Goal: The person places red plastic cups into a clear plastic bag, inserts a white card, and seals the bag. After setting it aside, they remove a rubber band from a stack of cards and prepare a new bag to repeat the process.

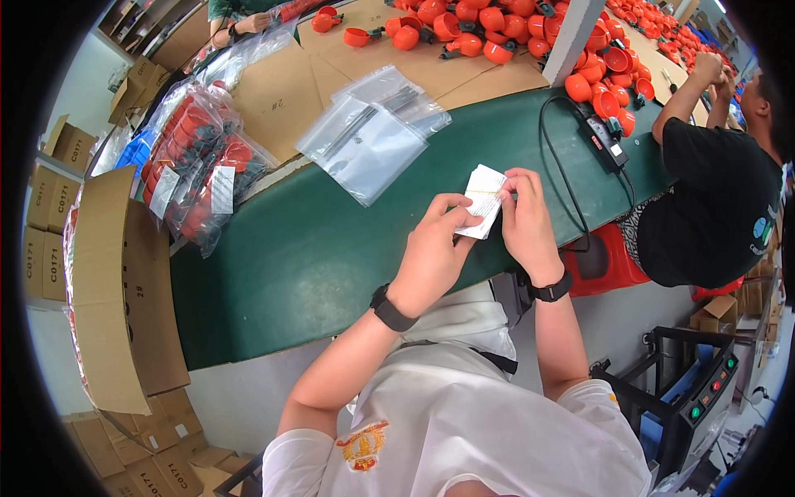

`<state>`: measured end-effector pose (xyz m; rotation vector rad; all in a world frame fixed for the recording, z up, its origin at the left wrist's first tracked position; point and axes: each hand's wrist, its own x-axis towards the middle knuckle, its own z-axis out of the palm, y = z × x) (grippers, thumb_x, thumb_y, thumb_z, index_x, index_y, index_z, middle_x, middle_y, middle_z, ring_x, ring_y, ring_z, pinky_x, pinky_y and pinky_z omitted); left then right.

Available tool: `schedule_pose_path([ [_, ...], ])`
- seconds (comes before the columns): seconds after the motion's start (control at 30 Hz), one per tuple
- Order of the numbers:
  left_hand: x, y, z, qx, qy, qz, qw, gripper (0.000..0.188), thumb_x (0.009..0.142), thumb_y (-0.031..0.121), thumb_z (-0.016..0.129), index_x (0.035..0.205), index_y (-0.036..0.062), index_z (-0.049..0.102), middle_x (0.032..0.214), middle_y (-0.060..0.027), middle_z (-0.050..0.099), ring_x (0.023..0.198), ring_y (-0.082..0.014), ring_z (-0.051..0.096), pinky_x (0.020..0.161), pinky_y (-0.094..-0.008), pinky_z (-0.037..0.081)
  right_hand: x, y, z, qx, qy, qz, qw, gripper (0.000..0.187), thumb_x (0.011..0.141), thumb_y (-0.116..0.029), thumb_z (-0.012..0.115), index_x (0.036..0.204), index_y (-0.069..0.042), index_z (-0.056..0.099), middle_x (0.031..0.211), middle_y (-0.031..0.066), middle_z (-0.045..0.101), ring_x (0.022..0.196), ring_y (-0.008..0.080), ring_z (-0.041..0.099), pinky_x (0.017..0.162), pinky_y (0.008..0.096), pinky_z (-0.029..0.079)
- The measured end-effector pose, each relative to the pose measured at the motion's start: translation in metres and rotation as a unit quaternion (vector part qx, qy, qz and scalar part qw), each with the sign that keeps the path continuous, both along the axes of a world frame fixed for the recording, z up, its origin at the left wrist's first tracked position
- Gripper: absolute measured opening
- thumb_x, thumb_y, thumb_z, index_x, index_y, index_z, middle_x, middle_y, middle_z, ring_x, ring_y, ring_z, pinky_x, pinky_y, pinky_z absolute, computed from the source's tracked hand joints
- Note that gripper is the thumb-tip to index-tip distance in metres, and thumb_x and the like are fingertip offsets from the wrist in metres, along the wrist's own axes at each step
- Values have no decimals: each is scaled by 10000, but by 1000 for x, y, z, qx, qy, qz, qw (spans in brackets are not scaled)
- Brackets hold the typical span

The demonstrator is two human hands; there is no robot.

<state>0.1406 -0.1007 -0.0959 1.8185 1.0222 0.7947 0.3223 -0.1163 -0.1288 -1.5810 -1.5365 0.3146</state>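
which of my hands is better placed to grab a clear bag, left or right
Probably your left hand: the clear plastic bags lie ahead and to the left, nearer to it. Your right hand is farther off, at the right side of the white paper stack.

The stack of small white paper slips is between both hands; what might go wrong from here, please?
The stack of white slips might fan out if the left hand or right hand loosens. The right hand could snag the thin black cable looping beside it. The overlapping clear plastic bags might slide if nudged.
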Motion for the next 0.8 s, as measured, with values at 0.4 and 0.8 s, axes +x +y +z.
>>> schedule_pose_path([
  [0.4,-18,5,-1,0,-15,-53,998,248,788,-57,785,1011,50,772,1329,-98,595,1012,-212,676,785,-314,570,16,7,-5,-25,51,31,998,69,996,-23,554,1012,40,532,1166,176,554,960,343,622,823,410,524],
  [0.8,-46,-7,39,-92,-48,-56,993,250,795,-74,779,1004,62,789,1343,-98,605,1014,-180,691,776,-263,588,21,13,-1,-82,85,26,993,133,1004,-81,607,995,50,582,1166,124,555,926,222,635,833,332,535],
])
